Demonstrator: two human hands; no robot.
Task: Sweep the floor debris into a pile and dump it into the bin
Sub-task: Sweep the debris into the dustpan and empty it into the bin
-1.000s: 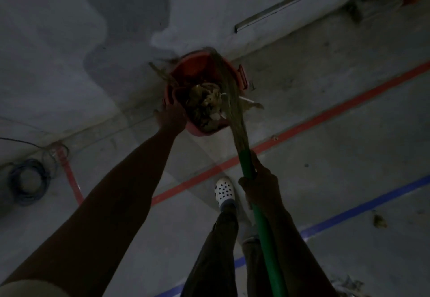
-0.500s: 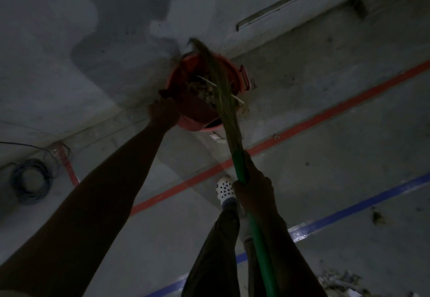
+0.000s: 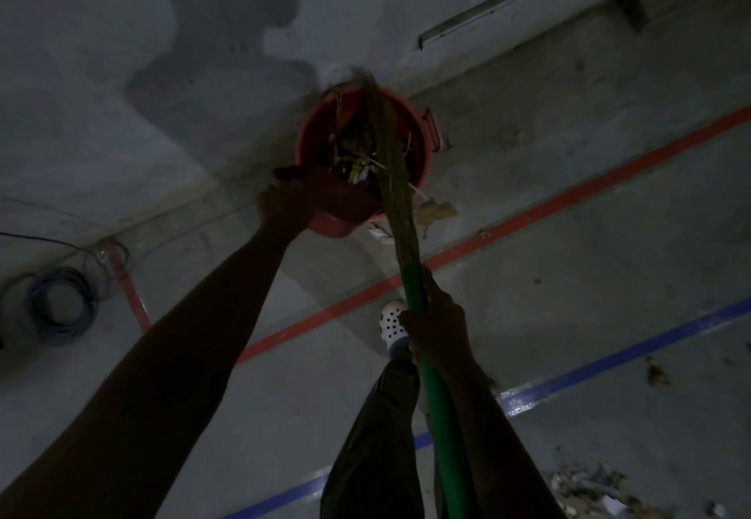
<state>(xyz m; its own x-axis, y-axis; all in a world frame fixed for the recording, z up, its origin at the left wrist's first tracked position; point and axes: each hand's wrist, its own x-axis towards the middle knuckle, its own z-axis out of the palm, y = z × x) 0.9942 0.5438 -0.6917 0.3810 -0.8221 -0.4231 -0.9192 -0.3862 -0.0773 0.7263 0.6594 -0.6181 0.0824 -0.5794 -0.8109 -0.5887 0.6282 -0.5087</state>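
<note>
Standing hard against the foot of the wall point(image 3: 203, 30), the red bin point(image 3: 412, 128) shows its round rim whole, with a clip on its right side. The left hand point(image 3: 284, 209) holds a dark red scoop point(image 3: 341, 205) at the bin's near rim. Its fingers are lost in the gloom, and the scoop's edge is hard to tell from the bin. The right hand point(image 3: 437, 327) is wrapped tight round the green handle of the broom point(image 3: 404, 242), whose bristles reach into the bin over the debris point(image 3: 353, 148). A scrap point(image 3: 437, 211) lies on the floor point(image 3: 569, 295) just beside the bin. The floor runs wide between the red line point(image 3: 528, 217) and the blue line point(image 3: 609, 360). Loose litter point(image 3: 589, 490) is cut off at the lower right corner. A coiled cable point(image 3: 83, 315) lies far left, well apart.
</note>
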